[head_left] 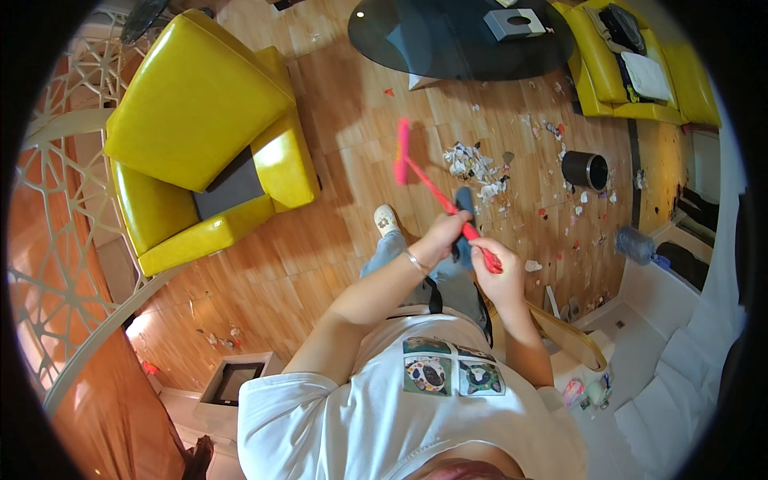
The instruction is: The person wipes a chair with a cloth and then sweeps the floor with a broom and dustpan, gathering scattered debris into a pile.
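Observation:
Both my hands grip a red broom (433,190), whose handle slants from my body out toward the upper left. My left hand (445,238) is closed around the middle of the handle, a bracelet on its wrist. Nearer my body, my right hand (499,274) wraps the handle's end. The pink-red broom head (402,152) is over the wooden floor, left of a pile of white scraps (474,164); I cannot tell whether it touches the floor. Behind the handle shows a blue-grey shape (464,198), partly covered by my hands.
A black bin (584,170) lies on its side at the right, amid scattered litter. Yellow armchairs stand at left (200,112) and far right (604,76). A dark oval table (456,48) bears a tissue box (514,26). A clear bottle (634,245) lies at right.

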`<state>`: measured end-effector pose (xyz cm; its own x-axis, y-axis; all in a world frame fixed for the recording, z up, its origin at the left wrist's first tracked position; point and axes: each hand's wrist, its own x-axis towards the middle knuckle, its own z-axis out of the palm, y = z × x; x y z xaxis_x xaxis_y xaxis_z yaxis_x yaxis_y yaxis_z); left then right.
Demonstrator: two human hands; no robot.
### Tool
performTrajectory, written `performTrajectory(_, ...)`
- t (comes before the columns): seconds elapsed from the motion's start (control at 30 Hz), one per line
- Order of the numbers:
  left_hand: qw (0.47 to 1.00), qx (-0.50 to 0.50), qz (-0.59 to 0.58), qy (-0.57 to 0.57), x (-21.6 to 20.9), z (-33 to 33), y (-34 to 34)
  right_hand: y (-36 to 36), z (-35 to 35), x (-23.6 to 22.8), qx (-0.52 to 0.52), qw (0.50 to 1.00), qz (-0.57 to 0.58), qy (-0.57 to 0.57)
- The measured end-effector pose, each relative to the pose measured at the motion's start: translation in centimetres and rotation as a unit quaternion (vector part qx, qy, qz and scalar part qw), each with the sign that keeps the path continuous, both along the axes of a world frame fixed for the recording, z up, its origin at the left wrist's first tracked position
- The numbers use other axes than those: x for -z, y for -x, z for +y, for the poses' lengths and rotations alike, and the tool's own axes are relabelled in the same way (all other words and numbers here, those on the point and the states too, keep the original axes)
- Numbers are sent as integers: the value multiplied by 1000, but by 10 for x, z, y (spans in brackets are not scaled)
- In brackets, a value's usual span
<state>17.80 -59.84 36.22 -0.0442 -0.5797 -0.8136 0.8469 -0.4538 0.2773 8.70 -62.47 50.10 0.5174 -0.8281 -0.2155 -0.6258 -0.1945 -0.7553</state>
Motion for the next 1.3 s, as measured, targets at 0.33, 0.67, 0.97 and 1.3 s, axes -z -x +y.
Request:
performTrajectory(0.33, 974, -18, -207, -86, 14, -16, -140, -98, -49, 53, -71, 880, -117, -455)
performTrajectory(0.67, 907, 79, -383, -153, 28, -98, -243, -221, -144, 82, -9, 796, -30, -605)
performTrajectory(0.97, 895, 79, -414, -144, 37, -159, -358, -350, -183, 109, -16, 887, 6, -461)
performTrajectory(1.3, 860, 157, -482, -67, 114, -190, -560, -549, -209, 161, 118, 860, -60, -492)
